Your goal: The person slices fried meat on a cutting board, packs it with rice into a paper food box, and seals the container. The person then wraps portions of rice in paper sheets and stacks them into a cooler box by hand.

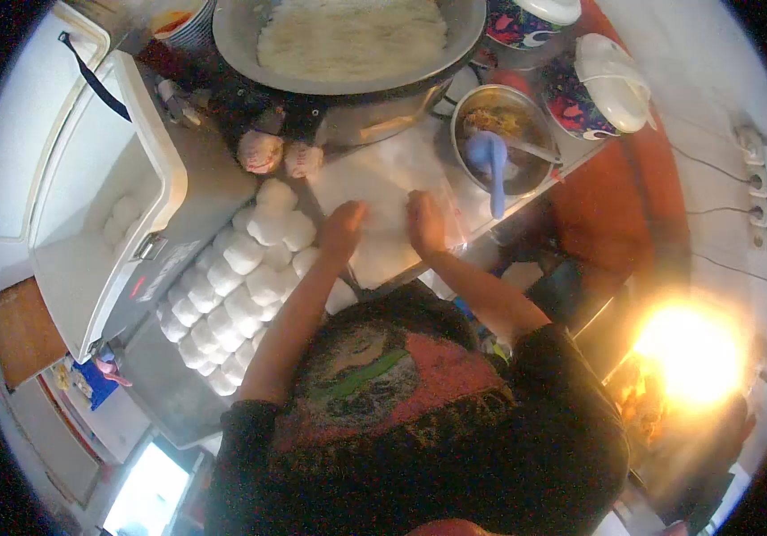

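A pale, thin sheet (383, 183), paper or plastic, lies on the counter before me. At its left side is my left hand (345, 230), fingers curled inward. My right hand (426, 219) rests over the sheet's right part, also with fingers bent closed. Whether either hand pinches the sheet is too blurred to tell. Just left of my left hand, many white rounded lumps (245, 255) are piled in rows. Two round bundles with red print, one a wrapped bundle (261, 152), sit beyond the sheet. To the right, a metal bowl (464, 170) holds brownish food, a blue ladle (489, 161) and another utensil.
A wide metal basin (347, 87) of white, rice-like food stands at the back. An open cooler box (169, 170) with white lumps inside is on the left. Patterned containers with white lids (611, 85) stand at the right back. A bright lamp (691, 353) glows at right.
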A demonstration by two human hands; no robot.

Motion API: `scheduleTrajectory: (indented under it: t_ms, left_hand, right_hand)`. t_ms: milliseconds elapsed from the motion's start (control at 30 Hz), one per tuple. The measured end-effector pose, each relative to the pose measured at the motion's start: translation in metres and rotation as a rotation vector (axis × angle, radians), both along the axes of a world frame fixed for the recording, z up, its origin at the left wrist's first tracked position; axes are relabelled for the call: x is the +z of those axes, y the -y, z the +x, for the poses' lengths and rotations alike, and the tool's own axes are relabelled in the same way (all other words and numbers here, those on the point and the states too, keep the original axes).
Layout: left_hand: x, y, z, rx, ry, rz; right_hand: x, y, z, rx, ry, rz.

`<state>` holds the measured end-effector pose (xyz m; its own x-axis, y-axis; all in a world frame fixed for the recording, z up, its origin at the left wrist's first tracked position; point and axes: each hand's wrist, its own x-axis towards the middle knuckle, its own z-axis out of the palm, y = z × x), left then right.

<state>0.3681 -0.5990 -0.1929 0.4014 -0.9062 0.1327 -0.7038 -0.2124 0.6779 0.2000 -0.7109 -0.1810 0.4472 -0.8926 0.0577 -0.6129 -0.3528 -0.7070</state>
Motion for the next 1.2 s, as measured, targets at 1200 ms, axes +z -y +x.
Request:
scheduleTrajectory:
  t_ms: [1200]
  left_hand:
    - [0.031, -0.014, -0.029, -0.121, 0.570, 0.375]
  right_hand:
    - [-0.001, 0.036, 0.024, 0.248, -0.531, 0.130]
